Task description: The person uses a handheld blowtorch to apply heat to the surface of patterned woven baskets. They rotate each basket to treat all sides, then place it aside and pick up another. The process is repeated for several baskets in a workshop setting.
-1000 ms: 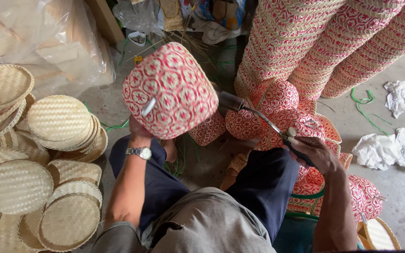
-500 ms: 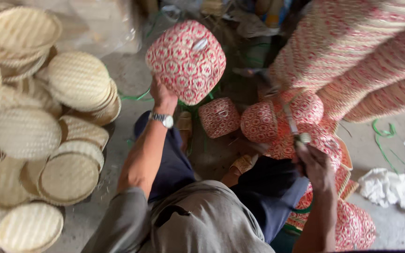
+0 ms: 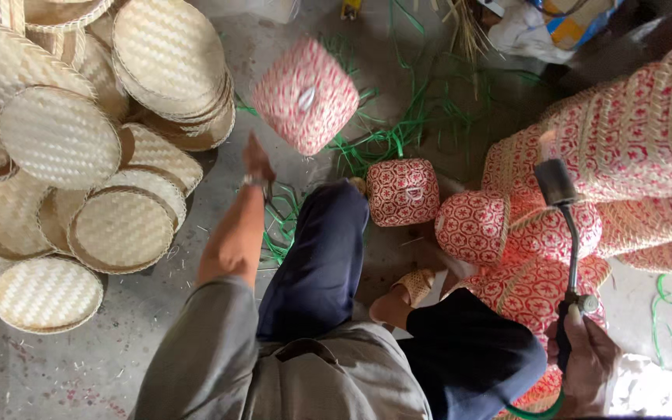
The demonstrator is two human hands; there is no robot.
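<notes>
Left hand (image 3: 257, 159) outstretched, fingers apparently loose; grip cannot be told. Red-patterned woven basket (image 3: 306, 95) sits just beyond and right of its fingertips, seemingly clear of them. Right hand (image 3: 582, 359) wraps the torch (image 3: 565, 233), nozzle pointing away, well apart.

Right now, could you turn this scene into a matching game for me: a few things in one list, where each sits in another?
Things:
1. red patterned basket
2. torch
3. plain woven lids
4. green strips

Places:
A. piled on the left
B. strewn on the floor
C. above the left hand
D. gripped in the right hand

Pairs: 1-C, 2-D, 3-A, 4-B
</notes>
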